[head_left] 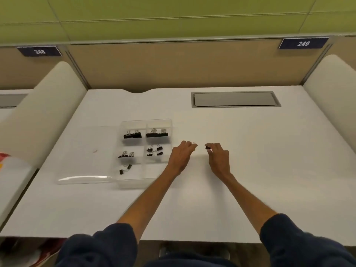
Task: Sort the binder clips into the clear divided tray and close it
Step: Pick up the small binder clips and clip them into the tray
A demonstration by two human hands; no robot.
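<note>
the sorting step looks nearly done. left of frame centre, the clear divided tray stands open, its long axis running from the lower edge toward the top of the frame, with its lid lying flat to the left. most binder clips sit in its compartments. the right hand pinches a small black clip in its fingertips, just right of the tray. the left hand has its fingers curled together, seemingly on a wire handle; i cannot tell for certain. next, likely: carry the clip left into a small-clip compartment.
</note>
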